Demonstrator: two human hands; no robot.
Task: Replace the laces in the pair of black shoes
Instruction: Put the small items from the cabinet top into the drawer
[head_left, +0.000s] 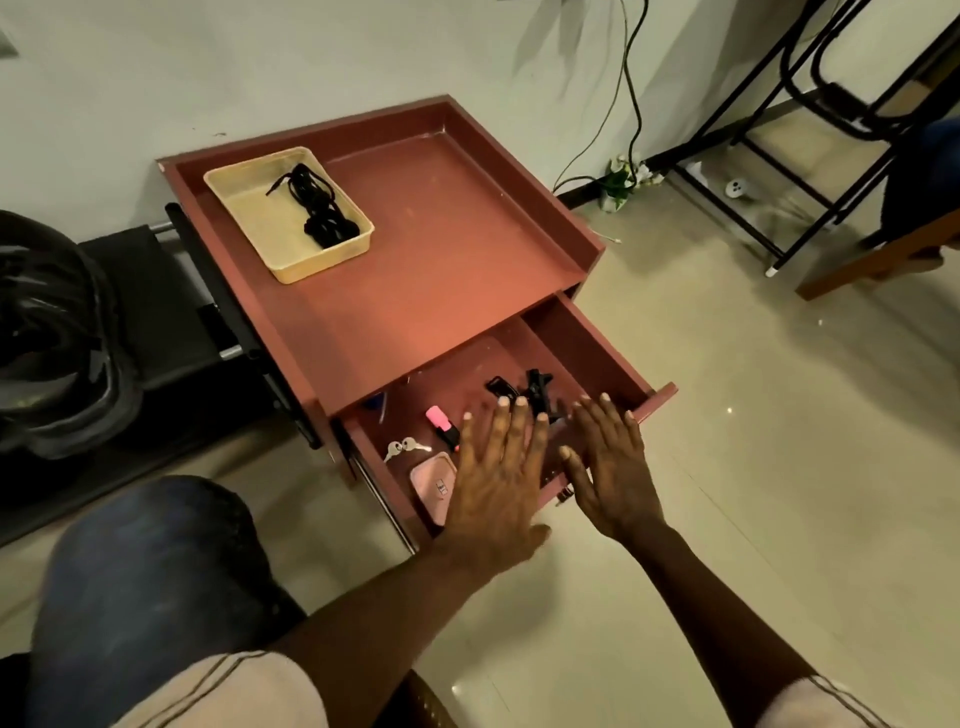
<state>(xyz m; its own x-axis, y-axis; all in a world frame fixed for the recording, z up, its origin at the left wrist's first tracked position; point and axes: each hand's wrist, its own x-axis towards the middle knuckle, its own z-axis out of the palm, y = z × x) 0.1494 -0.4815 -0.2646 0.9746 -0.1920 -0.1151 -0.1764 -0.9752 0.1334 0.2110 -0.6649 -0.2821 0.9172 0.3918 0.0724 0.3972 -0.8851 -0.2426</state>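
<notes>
Left hand (498, 467) and right hand (608, 462) flat, empty, over drawer (587, 338), laces (319, 208) lengthwise along tray (260, 218)

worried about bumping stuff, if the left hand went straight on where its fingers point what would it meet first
Probably the black clip-like items in the open drawer, just past the left hand; its height above them is unclear.

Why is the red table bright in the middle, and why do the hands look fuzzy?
Head view: warm light pools on the middle of the red table top, fading toward darker edges; the left hand and right hand are softly blurred, fingertips most; small glints shine on the floor tiles.
</notes>
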